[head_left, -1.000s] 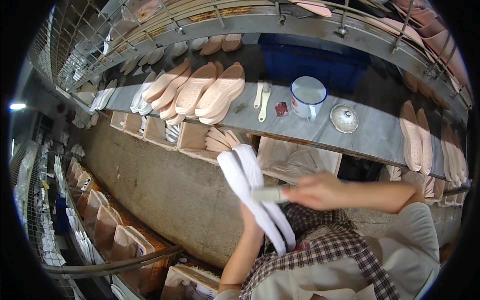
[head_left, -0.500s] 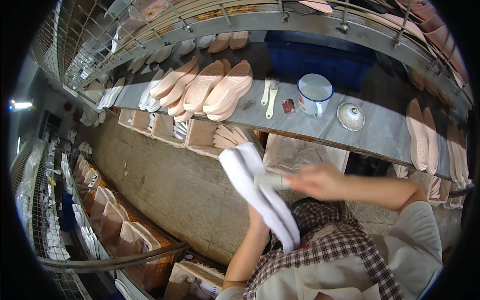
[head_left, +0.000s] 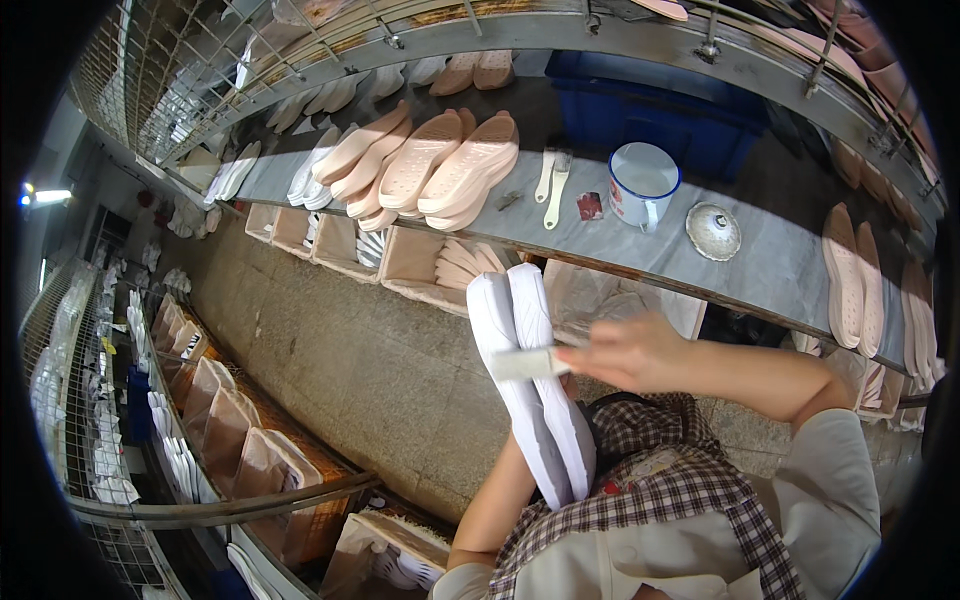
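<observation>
A pair of white shoe soles (head_left: 496, 312) stands tilted in front of my apron, side by side with their edges toward me. My left hand (head_left: 518, 458) grips them from behind and below, its fingers mostly hidden by the soles. In my right hand (head_left: 637, 352) is a flat brush (head_left: 527, 364) with a wide pale head, slightly blurred. The brush lies across the upper half of both soles, apparently touching them. My right fingers are closed around its handle end.
On the grey bench are pink soles (head_left: 470, 165), two small brushes (head_left: 553, 200), a blue-rimmed enamel mug (head_left: 645, 180), its lid (head_left: 713, 232) and a blue bin (head_left: 650, 115). Lined baskets (head_left: 425, 265) stand beneath. A wire-mesh rack (head_left: 225, 505) is at left.
The white soles have moved slightly right and stand more upright. My right hand has shifted the brush a little left across them. The whole view has shifted slightly.
</observation>
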